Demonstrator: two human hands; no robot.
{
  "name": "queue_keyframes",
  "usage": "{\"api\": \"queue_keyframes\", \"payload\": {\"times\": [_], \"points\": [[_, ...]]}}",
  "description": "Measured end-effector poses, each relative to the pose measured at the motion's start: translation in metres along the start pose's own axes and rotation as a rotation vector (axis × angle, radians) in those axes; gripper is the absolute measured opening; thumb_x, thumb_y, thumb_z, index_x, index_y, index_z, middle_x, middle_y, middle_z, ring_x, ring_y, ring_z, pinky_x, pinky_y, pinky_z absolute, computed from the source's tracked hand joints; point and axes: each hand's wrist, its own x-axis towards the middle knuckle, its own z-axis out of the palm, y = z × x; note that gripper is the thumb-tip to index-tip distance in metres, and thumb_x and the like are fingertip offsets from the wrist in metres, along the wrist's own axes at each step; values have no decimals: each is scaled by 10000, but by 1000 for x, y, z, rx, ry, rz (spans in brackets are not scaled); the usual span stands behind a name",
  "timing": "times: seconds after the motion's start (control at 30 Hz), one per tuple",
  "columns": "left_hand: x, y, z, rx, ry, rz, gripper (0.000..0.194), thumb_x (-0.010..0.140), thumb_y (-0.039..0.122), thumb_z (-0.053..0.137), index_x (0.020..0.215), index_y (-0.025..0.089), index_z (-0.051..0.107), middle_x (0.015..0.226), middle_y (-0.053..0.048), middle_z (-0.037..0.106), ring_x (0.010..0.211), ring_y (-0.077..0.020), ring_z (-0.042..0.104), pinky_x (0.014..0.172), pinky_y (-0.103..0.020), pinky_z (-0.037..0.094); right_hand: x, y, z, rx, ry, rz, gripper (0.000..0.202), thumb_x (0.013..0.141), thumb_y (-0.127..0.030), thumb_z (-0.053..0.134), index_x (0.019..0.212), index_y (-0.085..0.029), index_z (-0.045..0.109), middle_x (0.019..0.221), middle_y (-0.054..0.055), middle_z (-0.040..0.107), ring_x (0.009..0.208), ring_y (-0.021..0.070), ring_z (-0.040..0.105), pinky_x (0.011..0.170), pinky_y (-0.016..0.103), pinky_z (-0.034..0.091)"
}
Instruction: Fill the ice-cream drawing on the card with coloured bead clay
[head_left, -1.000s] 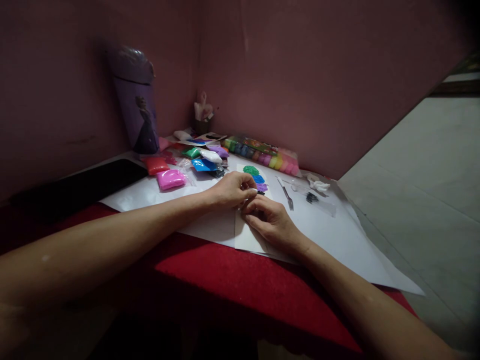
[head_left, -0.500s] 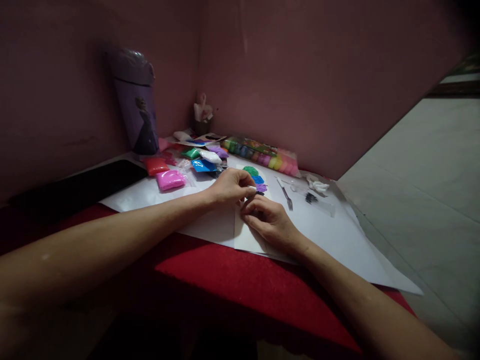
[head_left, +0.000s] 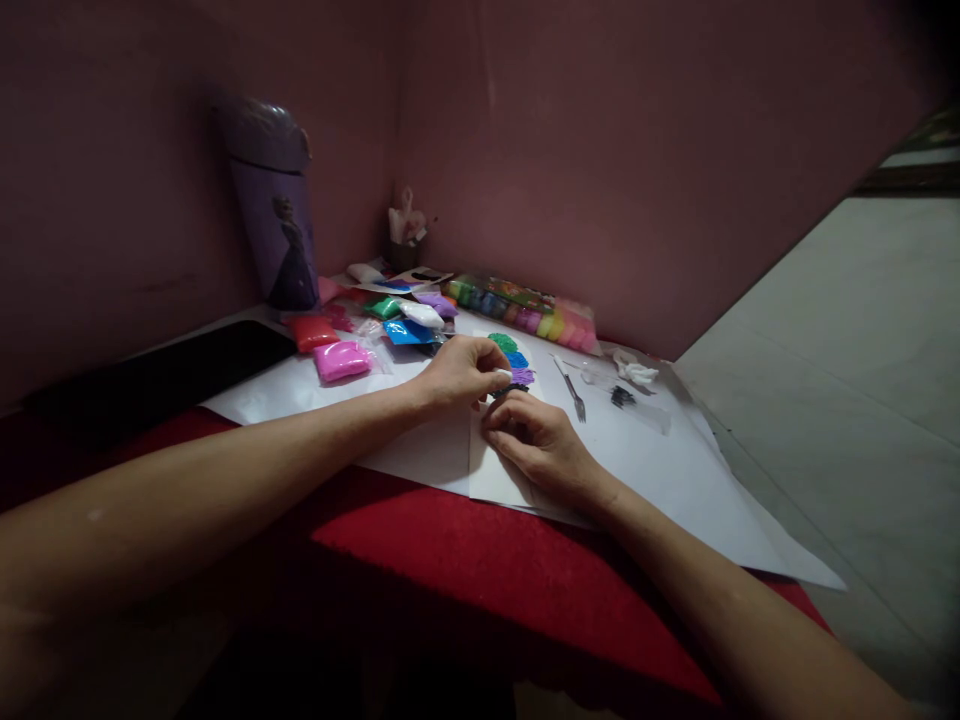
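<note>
Pinched between the thumb and fingers of my left hand (head_left: 466,372) is a small piece of white clay (head_left: 505,374). My right hand (head_left: 544,440) rests on a cream card (head_left: 495,470), its fingers bent together close to the left fingertips; whatever they may pinch is hidden. Textured patches of green clay (head_left: 502,342), blue clay (head_left: 516,359), purple clay (head_left: 523,377) and black clay (head_left: 513,389) run down the card, partly covered by my hands. Right of the card lies a small fork-ended tool (head_left: 575,393).
White paper (head_left: 637,480) covers much of the red-clothed table (head_left: 420,540). Bags of coloured clay, including a pink one (head_left: 342,361), lie at left. Behind are a long multicoloured pack (head_left: 525,312) and a purple tumbler (head_left: 274,230). A black flat object (head_left: 180,370) lies far left.
Almost nothing differs. Both hands keep their places over the card, and the view has shifted very slightly.
</note>
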Motion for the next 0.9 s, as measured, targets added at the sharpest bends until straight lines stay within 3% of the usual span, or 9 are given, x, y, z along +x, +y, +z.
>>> {"api": "queue_keyframes", "payload": {"times": [0.4,0.67,0.8,0.9], "points": [[1,-2,-1,-14,-37,-12,48,761,139,671,791,103,660,552,41,577,417,-56,518,413,-168,413,1,0,1,25,13,14,123,834,-112,597,751,-200,620,873,23,618,819,152,603,773,311,476],[0,2,0,-56,-23,2,28,804,90,606,792,112,617,423,74,484,348,-55,463,371,-163,332,1,1,-1,-15,0,8,121,821,-99,598,765,-201,630,847,18,614,786,149,588,727,296,462],[0,3,0,-76,12,-35,109,790,28,581,865,105,592,520,58,544,388,-54,503,410,-174,405,1,1,0,-7,-6,5,131,819,-87,592,763,-199,625,839,19,608,795,150,586,745,303,464],[-1,3,0,-73,9,-28,108,791,77,622,890,100,585,553,53,550,418,-59,520,428,-184,438,1,0,0,1,-1,7,136,815,-78,588,757,-194,625,850,23,609,798,150,584,750,307,464]]}}
